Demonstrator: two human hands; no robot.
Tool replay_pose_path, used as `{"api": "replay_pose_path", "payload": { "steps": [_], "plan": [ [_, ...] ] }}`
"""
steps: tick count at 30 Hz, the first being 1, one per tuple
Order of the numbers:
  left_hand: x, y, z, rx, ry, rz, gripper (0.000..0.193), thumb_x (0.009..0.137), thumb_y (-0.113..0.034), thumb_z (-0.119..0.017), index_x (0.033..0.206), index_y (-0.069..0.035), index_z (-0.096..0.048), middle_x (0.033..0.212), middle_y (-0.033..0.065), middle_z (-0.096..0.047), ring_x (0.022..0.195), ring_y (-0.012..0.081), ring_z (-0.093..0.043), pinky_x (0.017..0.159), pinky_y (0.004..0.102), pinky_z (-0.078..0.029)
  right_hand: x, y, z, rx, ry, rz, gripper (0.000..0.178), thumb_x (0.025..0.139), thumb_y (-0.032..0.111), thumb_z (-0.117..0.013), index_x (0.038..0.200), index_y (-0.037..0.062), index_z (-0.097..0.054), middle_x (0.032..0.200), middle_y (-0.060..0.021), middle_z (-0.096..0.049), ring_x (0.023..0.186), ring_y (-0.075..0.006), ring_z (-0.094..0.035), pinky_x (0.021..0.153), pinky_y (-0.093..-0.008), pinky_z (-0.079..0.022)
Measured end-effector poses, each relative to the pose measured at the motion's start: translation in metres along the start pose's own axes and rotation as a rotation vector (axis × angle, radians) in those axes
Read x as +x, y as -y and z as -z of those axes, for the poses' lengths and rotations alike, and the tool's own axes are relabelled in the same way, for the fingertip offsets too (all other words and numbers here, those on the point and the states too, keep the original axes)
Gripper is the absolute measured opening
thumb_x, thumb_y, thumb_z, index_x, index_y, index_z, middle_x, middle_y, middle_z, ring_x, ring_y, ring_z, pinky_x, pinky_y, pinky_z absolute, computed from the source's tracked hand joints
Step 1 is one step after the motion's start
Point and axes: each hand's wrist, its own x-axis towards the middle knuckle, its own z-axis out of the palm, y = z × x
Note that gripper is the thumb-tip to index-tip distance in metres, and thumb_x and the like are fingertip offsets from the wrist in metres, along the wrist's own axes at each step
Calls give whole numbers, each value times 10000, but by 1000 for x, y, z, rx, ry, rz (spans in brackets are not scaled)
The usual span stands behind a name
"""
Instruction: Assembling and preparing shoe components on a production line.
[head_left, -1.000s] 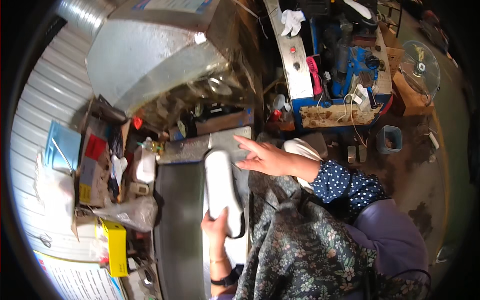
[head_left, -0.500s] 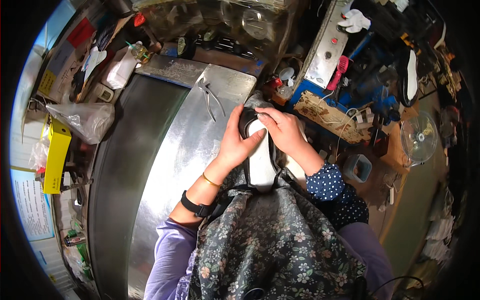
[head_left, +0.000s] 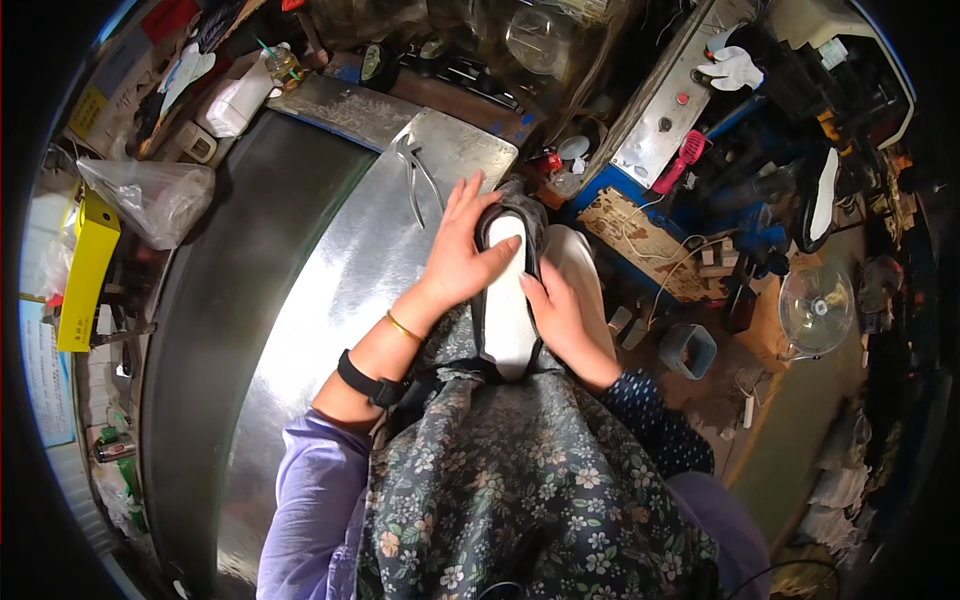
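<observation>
An unfinished shoe (head_left: pixel 505 310) lies bottom up on my lap, its long white underside framed by a dark upper. My left hand (head_left: pixel 458 250) grips it along the left side near the far end. The left thumb presses on the white face while the fingers stretch past the dark edge. Lower down on the right side, my right hand (head_left: pixel 562 318) holds the shoe, thumb at the rim and the other fingers mostly hidden. Beyond my left hand, metal pincers (head_left: pixel 418 185) rest with handles apart on the shiny metal worktop (head_left: pixel 330 290).
A dark belt (head_left: pixel 230 260) runs along the worktop's left. Farther left are a yellow box (head_left: pixel 90 275) and a clear plastic bag (head_left: pixel 155 200). On the right stand a blue machine (head_left: pixel 640 240), a plastic bin (head_left: pixel 688 350) and a clear-bladed fan (head_left: pixel 815 310).
My right hand has slid back from the shoe's far end toward me along its right side. The left fingers have straightened outward. More of the white underside shows.
</observation>
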Motion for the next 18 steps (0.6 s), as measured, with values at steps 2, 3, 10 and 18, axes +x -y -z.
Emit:
{"api": "replay_pose_path", "payload": {
  "steps": [2, 3, 10, 18],
  "plan": [
    [11, 4, 5, -459, 308, 247, 537, 845, -133, -729, 1321, -23, -505, 1250, 115, -574, 1125, 193, -559, 967, 307, -451, -8, -11, 15, 257, 163, -404, 190, 975, 133, -580, 1042, -33, -646, 794, 23, -609, 775, -29, -511, 657, -235, -438],
    [12, 7, 8, -667, 379, 376, 500, 854, -80, -708, 1314, -38, -515, 1146, 52, -617, 1032, 145, -585, 908, 270, -477, -9, -16, 24, 276, 195, -327, 177, 971, 128, -588, 1006, -35, -649, 770, 45, -573, 747, -25, -482, 639, -219, -420],
    [-15, 11, 6, -974, 323, 707, 499, 833, -35, -715, 1291, -52, -515, 1085, 33, -620, 999, 148, -585, 903, 284, -472, 0, -29, 19, -34, 382, -786, 716, 1020, 561, -270, 1231, -47, -585, 1197, -233, -620, 1084, -341, -603, 967, -416, -442],
    [-5, 21, -11, -792, 305, 735, 495, 837, -71, -724, 1272, -12, -494, 1040, 76, -630, 916, 152, -597, 799, 270, -491, -4, -24, -8, -611, 319, 43, 336, 970, 245, -451, 863, -43, -587, 687, -215, -648, 646, -377, -657, 598, -459, -535]
  ]
}}
